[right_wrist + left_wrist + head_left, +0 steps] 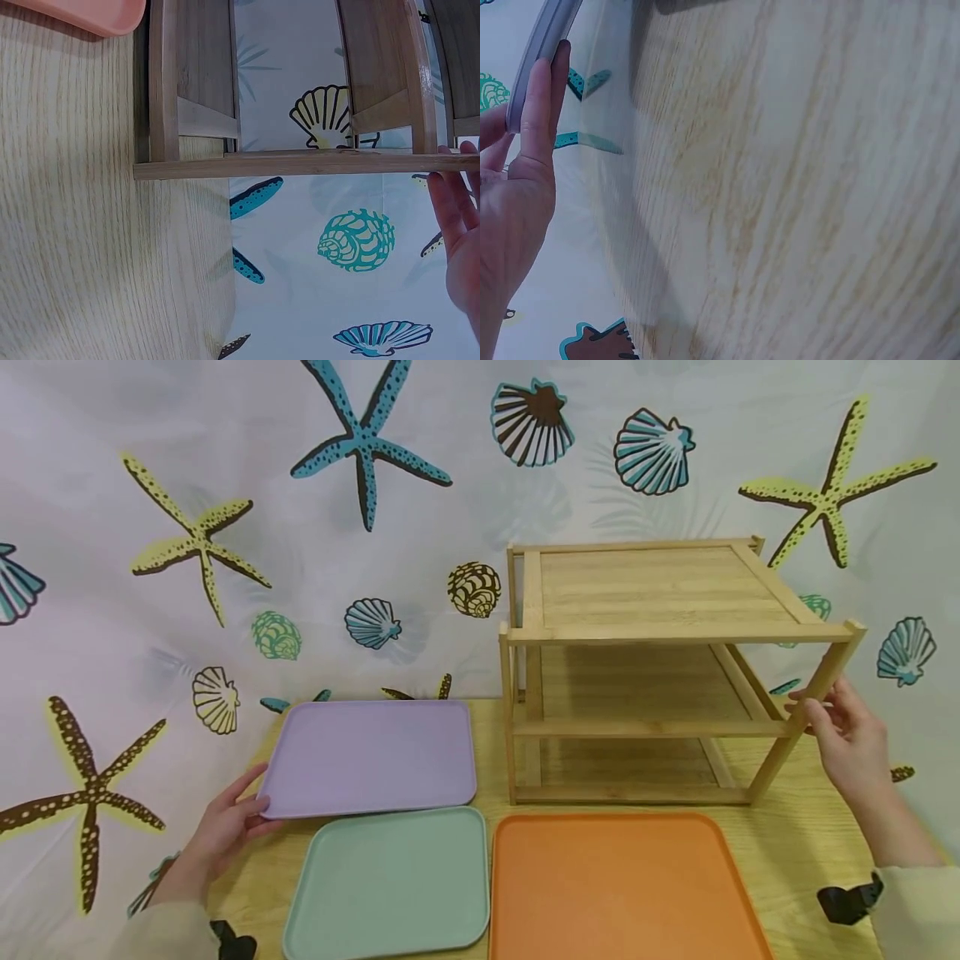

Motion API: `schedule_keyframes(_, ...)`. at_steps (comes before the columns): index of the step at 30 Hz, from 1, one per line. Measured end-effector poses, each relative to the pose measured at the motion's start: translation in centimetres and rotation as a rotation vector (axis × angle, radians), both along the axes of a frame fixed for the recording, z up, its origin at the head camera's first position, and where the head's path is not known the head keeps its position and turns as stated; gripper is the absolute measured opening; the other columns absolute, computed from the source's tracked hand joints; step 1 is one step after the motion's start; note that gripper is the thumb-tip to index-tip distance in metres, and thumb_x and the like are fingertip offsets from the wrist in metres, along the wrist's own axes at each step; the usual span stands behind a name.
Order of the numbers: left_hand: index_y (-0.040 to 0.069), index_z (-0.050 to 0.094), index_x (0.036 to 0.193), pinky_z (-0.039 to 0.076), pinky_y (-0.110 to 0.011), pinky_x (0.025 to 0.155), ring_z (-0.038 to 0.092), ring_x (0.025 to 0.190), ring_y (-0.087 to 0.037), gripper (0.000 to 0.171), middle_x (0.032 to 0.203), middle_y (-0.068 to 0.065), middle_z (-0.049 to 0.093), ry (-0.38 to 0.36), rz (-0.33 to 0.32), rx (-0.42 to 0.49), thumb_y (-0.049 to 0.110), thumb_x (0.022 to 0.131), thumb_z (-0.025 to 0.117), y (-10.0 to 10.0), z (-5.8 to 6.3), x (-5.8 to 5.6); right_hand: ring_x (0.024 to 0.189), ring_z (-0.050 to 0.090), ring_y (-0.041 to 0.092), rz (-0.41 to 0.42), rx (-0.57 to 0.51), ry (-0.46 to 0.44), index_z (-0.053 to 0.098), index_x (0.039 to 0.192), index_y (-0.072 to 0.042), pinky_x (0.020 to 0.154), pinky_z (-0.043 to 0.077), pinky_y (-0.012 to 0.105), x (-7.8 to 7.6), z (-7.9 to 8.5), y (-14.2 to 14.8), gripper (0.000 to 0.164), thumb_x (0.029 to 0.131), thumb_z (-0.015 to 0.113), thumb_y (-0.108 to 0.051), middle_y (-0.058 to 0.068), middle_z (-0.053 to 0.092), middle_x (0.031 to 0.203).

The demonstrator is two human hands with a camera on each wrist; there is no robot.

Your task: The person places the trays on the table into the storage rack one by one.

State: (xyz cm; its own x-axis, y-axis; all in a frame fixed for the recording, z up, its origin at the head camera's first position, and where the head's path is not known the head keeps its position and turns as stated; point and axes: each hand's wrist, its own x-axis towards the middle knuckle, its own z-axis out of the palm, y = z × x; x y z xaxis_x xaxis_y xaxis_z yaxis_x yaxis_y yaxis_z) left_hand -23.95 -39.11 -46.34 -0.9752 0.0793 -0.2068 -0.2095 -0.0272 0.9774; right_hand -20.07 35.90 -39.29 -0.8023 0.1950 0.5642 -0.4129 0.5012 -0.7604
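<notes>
Nearest, an orange tray (626, 893) and a green tray (390, 885) are laid side by side on the bench (810, 852), apparently so that each is kept uncovered and within reach. Just behind the green tray, a lilac tray (371, 756) is held at its left end by the left hand (225, 827); its rim is pinched, the fingers closed to about the thickness of the edge. In the left wrist view that end is seen clear of the bench, with fingers laid against the underside, presumably so that its weight is borne from below. Behind the orange tray, a three-tiered wooden rack (652, 633) is stood upright, its open side turned towards the person. Its right front post is gripped by the right hand (851, 735) near the middle shelf, fingers curled around it, probably so that the frame is steadied. Farthest back, a white cloth (420, 543) printed with starfish and shells is hung.
</notes>
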Motion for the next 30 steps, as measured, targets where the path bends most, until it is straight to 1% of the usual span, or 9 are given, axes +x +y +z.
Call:
schedule_keyframes(4, 0.012, 0.003, 0.156, 0.056, -0.034, 0.078, 0.069, 0.083, -0.016, 0.067, 0.097, 0.006, 0.064, -0.007, 0.027, 0.081, 0.003, 0.103, 0.043, -0.1, 0.0, 0.7, 0.092, 0.059, -0.008, -0.003, 0.007, -0.019, 0.035, 0.151, -0.014, 0.072, 0.047, 0.007, 0.1, -0.1, -0.1, 0.052, 0.101, 0.047, -0.003, -0.020, 0.059, 0.103)
schedule_keyframes(9, 0.018, 0.010, 0.157, 0.056, -0.034, 0.079, 0.069, 0.083, -0.016, 0.067, 0.097, 0.005, 0.063, 0.002, 0.093, 0.190, 0.004, 0.102, 0.045, -0.2, 0.2, 1.5, 0.093, 0.058, -0.009, -0.011, 0.019, -0.034, 0.033, 0.152, -0.017, 0.073, 0.046, 0.007, 0.2, -0.2, -0.1, 0.053, 0.102, 0.046, -0.004, -0.021, 0.058, 0.104)
schedule_keyframes(13, 0.022, 0.023, 0.154, 0.055, -0.034, 0.079, 0.069, 0.086, -0.017, 0.062, 0.099, 0.006, 0.063, 0.032, 0.130, 0.308, 0.001, 0.101, 0.047, -0.1, 0.7, 2.5, 0.094, 0.057, -0.010, -0.008, 0.022, -0.033, 0.033, 0.152, -0.016, 0.073, 0.046, 0.007, 0.2, -0.1, -0.1, 0.054, 0.102, 0.046, -0.004, -0.022, 0.058, 0.105)
schedule_keyframes(16, 0.025, 0.036, 0.145, 0.055, -0.034, 0.079, 0.069, 0.088, -0.018, 0.054, 0.100, 0.003, 0.064, 0.067, 0.147, 0.388, -0.002, 0.100, 0.048, 0.4, 1.1, 3.5, 0.093, 0.057, -0.010, -0.012, 0.027, -0.033, 0.032, 0.152, -0.016, 0.073, 0.046, 0.006, 0.2, -0.1, -0.1, 0.054, 0.102, 0.046, -0.004, -0.022, 0.058, 0.104)
schedule_keyframes(20, 0.024, 0.051, 0.133, 0.055, -0.035, 0.080, 0.069, 0.090, -0.021, 0.045, 0.102, -0.001, 0.064, 0.119, 0.170, 0.503, -0.006, 0.099, 0.047, 1.2, 2.0, 5.1, 0.092, 0.057, -0.011, -0.019, 0.028, -0.023, 0.036, 0.151, -0.014, 0.072, 0.046, 0.006, 0.1, -0.1, -0.1, 0.052, 0.101, 0.046, -0.003, -0.022, 0.058, 0.103)
schedule_keyframes(24, 0.020, 0.063, 0.121, 0.056, -0.037, 0.078, 0.068, 0.090, -0.025, 0.042, 0.104, -0.005, 0.064, 0.154, 0.197, 0.626, -0.010, 0.098, 0.044, 2.0, 2.9, 6.5, 0.090, 0.058, -0.011, -0.031, 0.033, -0.015, 0.044, 0.146, -0.012, 0.071, 0.046, 0.006, 0.0, -0.1, -0.2, 0.046, 0.101, 0.047, -0.003, -0.022, 0.058, 0.103)
schedule_keyframes(27, 0.017, 0.066, 0.120, 0.057, -0.038, 0.076, 0.069, 0.089, -0.027, 0.043, 0.104, -0.007, 0.064, 0.183, 0.213, 0.688, -0.011, 0.098, 0.042, 2.5, 3.7, 7.4, 0.089, 0.058, -0.011, -0.036, 0.029, -0.019, 0.045, 0.146, -0.013, 0.070, 0.046, 0.006, 0.1, 0.0, -0.3, 0.045, 0.101, 0.047, -0.004, -0.021, 0.058, 0.102)
schedule_keyframes(30, 0.013, 0.067, 0.121, 0.057, -0.040, 0.074, 0.069, 0.087, -0.030, 0.044, 0.106, -0.009, 0.063, 0.220, 0.227, 0.747, -0.013, 0.098, 0.041, 3.0, 4.6, 8.1, 0.089, 0.058, -0.011, -0.028, 0.020, -0.023, 0.042, 0.148, -0.015, 0.070, 0.046, 0.006, 0.2, 0.0, -0.4, 0.048, 0.101, 0.047, -0.005, -0.021, 0.058, 0.102)
